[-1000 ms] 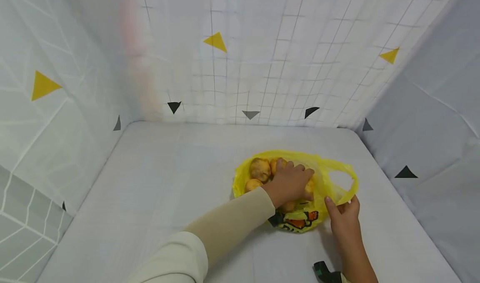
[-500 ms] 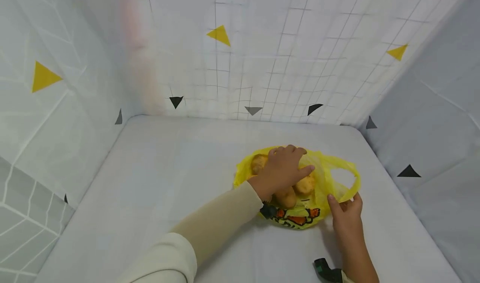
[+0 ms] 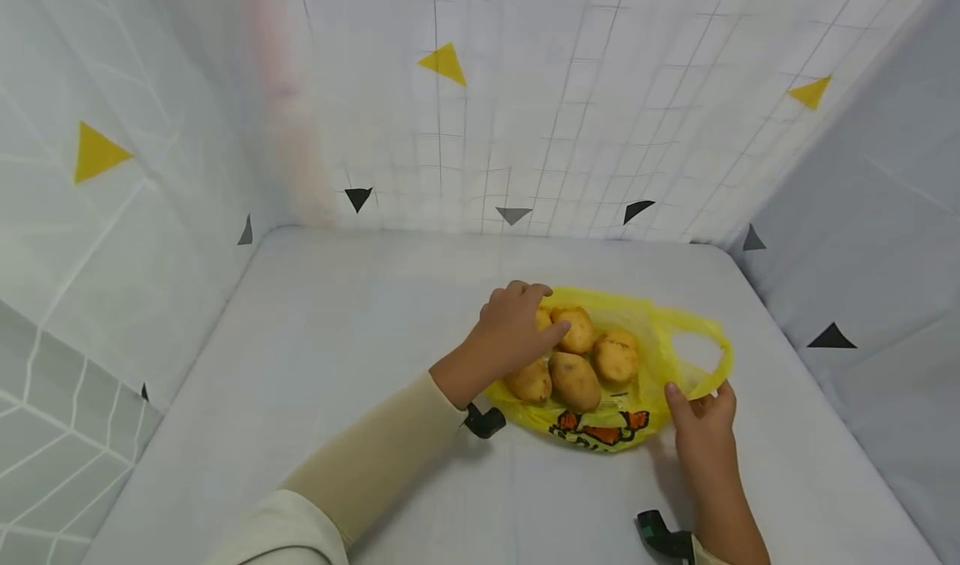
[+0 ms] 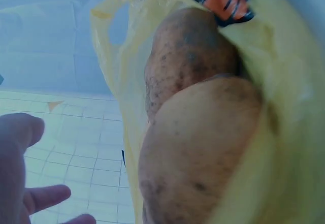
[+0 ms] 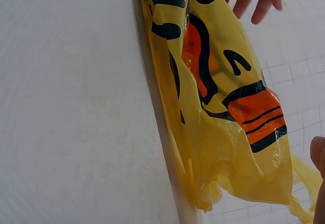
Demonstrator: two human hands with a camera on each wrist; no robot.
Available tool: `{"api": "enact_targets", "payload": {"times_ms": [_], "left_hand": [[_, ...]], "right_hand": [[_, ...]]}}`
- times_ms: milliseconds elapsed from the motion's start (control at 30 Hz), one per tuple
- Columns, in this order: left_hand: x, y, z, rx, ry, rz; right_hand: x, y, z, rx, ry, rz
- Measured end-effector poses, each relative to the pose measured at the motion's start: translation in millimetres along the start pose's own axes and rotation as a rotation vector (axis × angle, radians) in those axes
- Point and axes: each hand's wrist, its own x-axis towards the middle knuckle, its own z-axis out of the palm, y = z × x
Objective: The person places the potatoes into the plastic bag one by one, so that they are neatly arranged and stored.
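A yellow plastic bag (image 3: 637, 323) with printed black and orange figures lies on the table, its mouth spread. Several potatoes (image 3: 576, 382) rest in it, close together. My left hand (image 3: 502, 336) hovers over the bag's left side with fingers loosely spread and nothing in them, hiding part of the potatoes. In the left wrist view its fingers (image 4: 48, 197) stand apart from the nearest potato (image 4: 198, 148). At the bag's right end, my right hand (image 3: 701, 432) pinches the handle loop (image 3: 720, 365) between thumb and fingers. The right wrist view shows the bag's printed side (image 5: 238, 97).
The white table (image 3: 360, 340) extends left of the bag and in front of it. White sheet walls (image 3: 585, 115) with grid lines and coloured triangles enclose the back and sides. A black wrist camera mount (image 3: 483, 422) sits under the left wrist, near the bag's edge.
My left hand has moved left from the middle of the bag to its left side, uncovering potatoes. My right hand keeps its hold on the handle loop.
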Motion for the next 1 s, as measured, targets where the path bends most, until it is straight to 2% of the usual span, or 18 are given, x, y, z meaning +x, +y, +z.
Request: {"api": "enact_targets", "payload": {"times_ms": [133,300,500,633,767,900,1000], "left_hand": [[-15.0,-4.3,0.5,0.012,-0.028,-0.042],[-32.9,-3.5,4.6,0.059,-0.054,-0.053],[-50.2,-4.7,19.2,0.09,-0.035,-0.098],[-55.8,-7.6,33.3,0.082,-0.04,-0.108],[-57.5,-10.4,43.6,0.143,-0.038,-0.068],[-56.4,-13.7,46.9,0.15,-0.028,-0.05],[-55.9,-16.3,44.0,0.139,-0.038,-0.05]], "right_hand": [[0,0,1,0.005,-0.01,0.008],[2,-2,1,0.007,-0.003,0.024],[1,-1,0,0.009,-0.006,0.022],[0,0,0,0.008,-0.006,-0.002],[-2,1,-1,-0.003,-0.007,-0.008],[-2,1,-2,-0.003,0.0,-0.013],[-2,0,0,0.011,-0.009,-0.025]]}}
